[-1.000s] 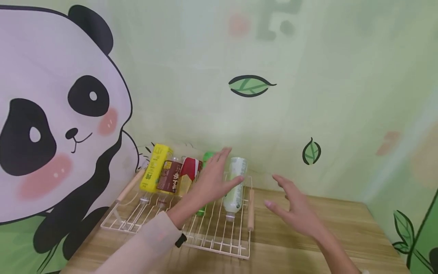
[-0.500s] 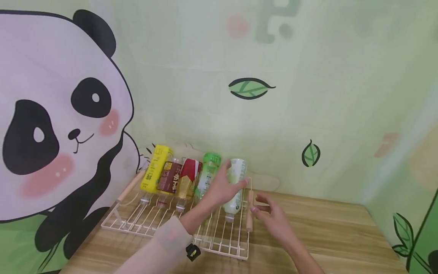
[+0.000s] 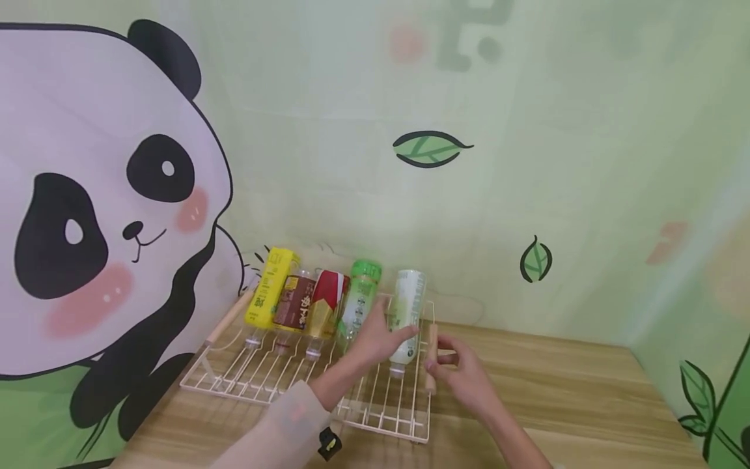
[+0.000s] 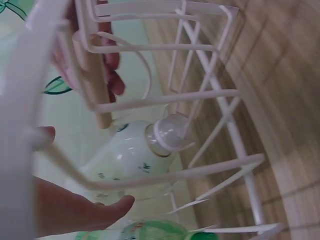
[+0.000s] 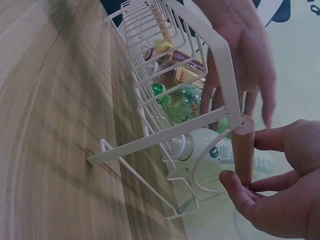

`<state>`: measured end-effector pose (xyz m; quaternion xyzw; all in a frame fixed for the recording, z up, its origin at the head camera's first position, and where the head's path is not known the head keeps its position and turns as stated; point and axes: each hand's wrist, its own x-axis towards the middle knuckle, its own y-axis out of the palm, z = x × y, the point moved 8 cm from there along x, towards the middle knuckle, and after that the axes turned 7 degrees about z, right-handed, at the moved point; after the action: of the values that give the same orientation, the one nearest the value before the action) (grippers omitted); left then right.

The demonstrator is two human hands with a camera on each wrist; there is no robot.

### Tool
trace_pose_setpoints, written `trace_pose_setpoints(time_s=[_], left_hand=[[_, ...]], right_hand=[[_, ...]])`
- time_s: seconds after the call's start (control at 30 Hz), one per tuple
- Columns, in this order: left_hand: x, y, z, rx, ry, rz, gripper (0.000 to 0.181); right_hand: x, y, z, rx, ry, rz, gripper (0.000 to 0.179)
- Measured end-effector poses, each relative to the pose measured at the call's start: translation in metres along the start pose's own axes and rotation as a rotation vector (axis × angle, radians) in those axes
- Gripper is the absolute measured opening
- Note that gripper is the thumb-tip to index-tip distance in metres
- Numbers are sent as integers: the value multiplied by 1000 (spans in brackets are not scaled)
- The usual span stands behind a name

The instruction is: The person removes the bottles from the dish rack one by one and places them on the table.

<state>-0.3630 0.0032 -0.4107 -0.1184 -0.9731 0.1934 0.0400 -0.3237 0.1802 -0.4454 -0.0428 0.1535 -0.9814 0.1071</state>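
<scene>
A white wire rack stands on the table with bottles lying neck-down on it. My right hand pinches its right wooden handle between thumb and fingertips. Over the rack, my left hand has its fingers extended between the white bottle and the green-capped clear bottle. Its thumb lies across the front of the white bottle in the head view. In the right wrist view, the left hand's fingers hang down straight above the bottles.
Further left on the rack lie a red-and-gold bottle, a brown-labelled bottle and a yellow bottle. The rack's left wooden handle faces the panda-print wall. Wood-grain tabletop extends to the right.
My right hand has moved left from over the table to the rack's right handle and taken hold of it. My left hand has lowered and shifted right, closer to the white bottle.
</scene>
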Motion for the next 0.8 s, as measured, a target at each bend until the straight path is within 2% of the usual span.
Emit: trace_pose_setpoints(time_s=[0.2,0.33,0.5,0.7,0.8], left_hand=[[2,11,19,-45,-78,39,96],[1,17,29,-88,-133,47,99],[5,20,35,-136,-158,68,88],[11,23,42,-203,-222,127,83],[11,24,47,-199,-243,133,83]], right_hand=[[-2,3,-2,14,19,18,58],[-3,3,-5,90,43,25,60],[-3,-1,-2,174,50,33,56],[-1,-4,4,182,48,63,56],[-1,-4,2,176,56,65,57]])
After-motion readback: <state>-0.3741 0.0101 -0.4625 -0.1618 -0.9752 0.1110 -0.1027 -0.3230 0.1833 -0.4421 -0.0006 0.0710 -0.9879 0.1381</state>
